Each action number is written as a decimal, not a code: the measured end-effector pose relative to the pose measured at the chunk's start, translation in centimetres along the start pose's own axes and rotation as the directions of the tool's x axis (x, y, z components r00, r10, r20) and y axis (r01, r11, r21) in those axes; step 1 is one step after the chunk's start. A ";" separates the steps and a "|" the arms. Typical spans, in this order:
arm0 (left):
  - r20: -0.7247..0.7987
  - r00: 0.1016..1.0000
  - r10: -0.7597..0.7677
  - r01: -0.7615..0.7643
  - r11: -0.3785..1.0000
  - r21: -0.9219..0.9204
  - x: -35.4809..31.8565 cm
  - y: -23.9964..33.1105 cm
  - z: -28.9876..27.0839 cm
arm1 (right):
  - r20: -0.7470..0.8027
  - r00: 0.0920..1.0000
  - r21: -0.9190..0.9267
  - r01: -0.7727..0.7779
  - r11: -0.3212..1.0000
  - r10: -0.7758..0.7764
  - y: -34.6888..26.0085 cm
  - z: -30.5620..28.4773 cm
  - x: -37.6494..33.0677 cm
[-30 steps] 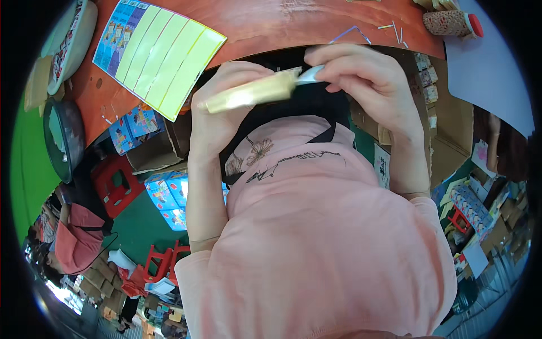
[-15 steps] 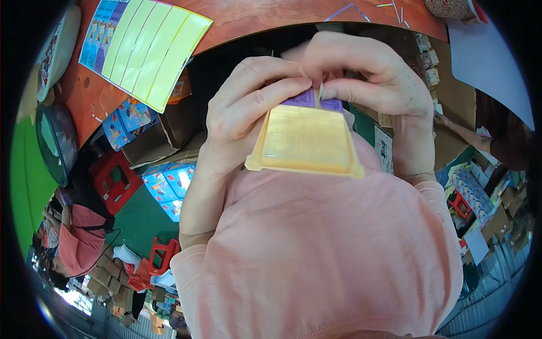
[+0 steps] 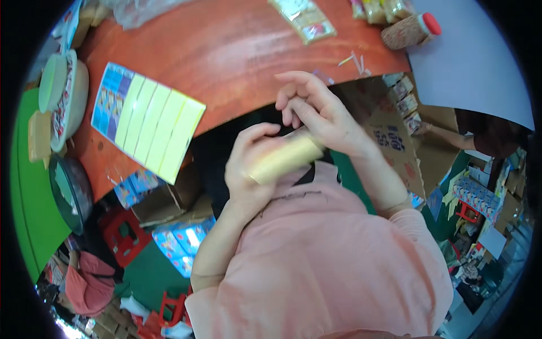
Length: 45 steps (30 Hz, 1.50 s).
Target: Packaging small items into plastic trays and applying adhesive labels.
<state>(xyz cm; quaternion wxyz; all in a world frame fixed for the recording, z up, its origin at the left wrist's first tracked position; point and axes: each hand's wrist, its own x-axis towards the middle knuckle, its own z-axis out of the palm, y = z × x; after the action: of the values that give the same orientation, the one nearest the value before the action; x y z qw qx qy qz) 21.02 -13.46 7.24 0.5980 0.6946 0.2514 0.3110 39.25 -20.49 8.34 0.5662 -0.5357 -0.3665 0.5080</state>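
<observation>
Yellow flat packet point(image 3: 285, 160) sits up at chest level, just off the edge of the reddish table point(image 3: 237, 51), pinched between both hands. Left hand point(image 3: 251, 169) wraps round its lower end, fingers closed on it, probably steadying it. Right hand point(image 3: 322, 116) grips the upper end with thumb and forefinger, other fingers splayed, so it looks like it's working that edge.

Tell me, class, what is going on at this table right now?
A person in a pink top holds a flat yellow packet in both hands: the left hand grips it from below and the right hand pinches its upper end. On the orange-brown table lies a sheet of yellow strips.
</observation>
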 end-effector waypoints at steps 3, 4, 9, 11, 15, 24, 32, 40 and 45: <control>-0.164 0.881 -0.443 0.392 0.880 -0.269 2.3 -1.4 0.2 | -0.098 0.979 -0.280 0.143 0.949 -0.177 0.9 0.5 0.4; -0.207 0.896 -0.392 0.278 0.862 -0.424 3.4 -1.9 1.2 | -0.050 0.951 -0.539 0.232 0.810 -0.306 0.6 0.7 0.5; -0.136 0.922 -0.362 0.258 0.838 -0.481 7.1 -1.8 3.7 | -0.053 0.908 -0.782 0.221 0.582 -0.415 1.4 -1.1 2.1; -0.028 0.926 -0.375 0.306 0.794 -0.526 8.5 -2.4 4.2 | -0.085 0.905 -0.736 0.225 0.639 -0.417 0.6 -2.6 3.3; -0.030 0.985 -0.168 0.158 0.964 -0.214 11.2 -3.1 6.6 | -0.307 0.741 -0.849 0.070 0.524 -0.597 -1.4 -8.3 6.0; 0.341 0.848 0.405 -0.523 0.538 0.661 17.0 -6.5 10.8 | -0.404 0.541 -0.857 -0.506 0.099 -0.738 -10.9 -21.3 11.4; 0.353 0.849 0.392 -0.517 0.480 0.709 16.1 -7.2 9.4 | -0.637 0.657 -0.720 -0.694 0.007 -0.403 -13.9 -21.0 11.4; 0.322 0.865 0.385 -0.483 0.464 0.743 10.2 -6.8 2.6 | -0.576 0.671 -0.741 -0.670 -0.049 -0.467 -11.7 -24.3 11.9; 0.265 0.868 0.420 -0.470 0.520 0.713 8.4 -7.0 0.6 | -0.552 0.691 -0.698 -0.689 -0.195 -0.466 -10.6 -28.2 13.2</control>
<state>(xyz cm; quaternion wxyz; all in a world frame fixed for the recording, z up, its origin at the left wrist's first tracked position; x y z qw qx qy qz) 27.40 -6.71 1.43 0.1587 0.9286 0.1538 0.2981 71.06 -13.35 12.55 -0.0385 -0.9383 -0.3032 -0.1618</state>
